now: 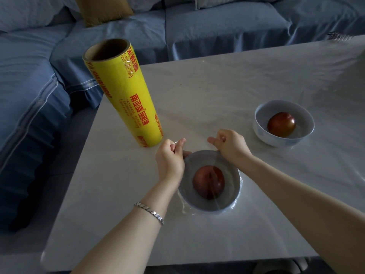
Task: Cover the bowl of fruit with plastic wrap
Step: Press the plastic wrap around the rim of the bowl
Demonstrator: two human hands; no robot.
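A pale bowl (207, 207) holding a red apple (208, 181) sits near the table's front middle, with clear plastic wrap (227, 175) stretched over it and bunched under its rim. My left hand (170, 158) pinches a twisted edge of the wrap at the bowl's far left rim. My right hand (230, 145) grips the wrap at the far right rim. A tall yellow roll of plastic wrap (123, 91) stands upright to the left, just beyond my left hand.
A second bowl (262, 135) with a red apple (281, 124) sits to the right, also under film. The white table (197, 86) is draped with a clear sheet. A blue sofa (39, 76) wraps the left and far sides.
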